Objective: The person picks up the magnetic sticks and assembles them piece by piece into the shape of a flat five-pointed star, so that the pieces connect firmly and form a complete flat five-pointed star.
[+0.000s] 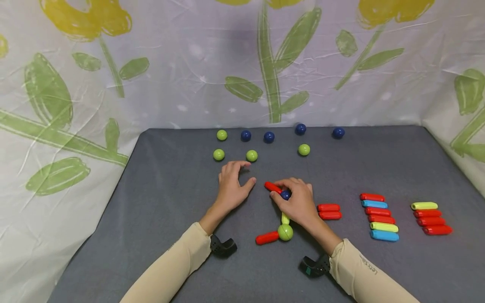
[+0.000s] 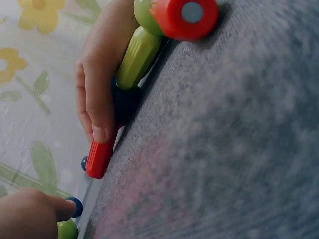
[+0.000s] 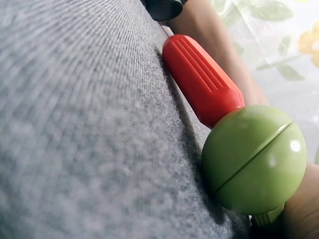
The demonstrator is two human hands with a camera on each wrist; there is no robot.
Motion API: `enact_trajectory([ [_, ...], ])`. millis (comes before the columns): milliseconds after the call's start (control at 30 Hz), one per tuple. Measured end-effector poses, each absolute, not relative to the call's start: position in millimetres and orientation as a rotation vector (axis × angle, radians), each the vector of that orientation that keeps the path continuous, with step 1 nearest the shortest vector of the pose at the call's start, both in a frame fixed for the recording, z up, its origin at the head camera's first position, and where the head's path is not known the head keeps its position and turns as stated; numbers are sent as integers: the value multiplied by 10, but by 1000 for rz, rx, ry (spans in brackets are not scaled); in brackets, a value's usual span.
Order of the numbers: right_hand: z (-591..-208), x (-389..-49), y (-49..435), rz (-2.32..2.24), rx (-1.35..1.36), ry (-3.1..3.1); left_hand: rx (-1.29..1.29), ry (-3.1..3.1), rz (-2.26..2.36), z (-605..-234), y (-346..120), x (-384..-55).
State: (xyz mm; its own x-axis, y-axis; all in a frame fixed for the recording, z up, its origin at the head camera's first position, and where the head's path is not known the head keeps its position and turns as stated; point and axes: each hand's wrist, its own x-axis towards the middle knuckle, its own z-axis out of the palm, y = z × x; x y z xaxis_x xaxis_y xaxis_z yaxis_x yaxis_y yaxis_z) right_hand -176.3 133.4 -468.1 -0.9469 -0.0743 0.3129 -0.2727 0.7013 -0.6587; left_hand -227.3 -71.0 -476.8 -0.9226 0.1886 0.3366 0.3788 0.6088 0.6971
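Note:
My right hand (image 1: 299,202) grips a joined piece, its thumb and fingers about a red stick (image 1: 272,187) where it meets a dark blue ball (image 1: 286,195). From that ball a yellow-green stick (image 1: 285,218) runs to a green ball (image 1: 285,232), partly hidden by the hand in the head view. Another red stick (image 1: 267,238) juts left from the green ball; its end shows a grey metal disc in the left wrist view. My left hand (image 1: 232,189) holds nothing, fingers spread and thumb apart, just left of the upper red stick.
Loose green balls (image 1: 251,155) and blue balls (image 1: 269,137) lie along the table's back. Right of my right hand lie two red sticks (image 1: 329,211), then a column of mixed sticks (image 1: 380,211) and another column (image 1: 430,221). A flowered cloth (image 1: 182,84) hangs behind the grey table (image 1: 159,168).

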Motion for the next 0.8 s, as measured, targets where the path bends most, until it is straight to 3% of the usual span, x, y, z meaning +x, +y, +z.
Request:
enact_trajectory([
  [567,-4738,-1754,1342,1089,250,-2627,-351,-2718,-1075,-4778,-617,-2693],
  [800,-4725,-1761,1363,1110,256,-2612,-384,-2697,-1046,-4755,-594,-2726],
])
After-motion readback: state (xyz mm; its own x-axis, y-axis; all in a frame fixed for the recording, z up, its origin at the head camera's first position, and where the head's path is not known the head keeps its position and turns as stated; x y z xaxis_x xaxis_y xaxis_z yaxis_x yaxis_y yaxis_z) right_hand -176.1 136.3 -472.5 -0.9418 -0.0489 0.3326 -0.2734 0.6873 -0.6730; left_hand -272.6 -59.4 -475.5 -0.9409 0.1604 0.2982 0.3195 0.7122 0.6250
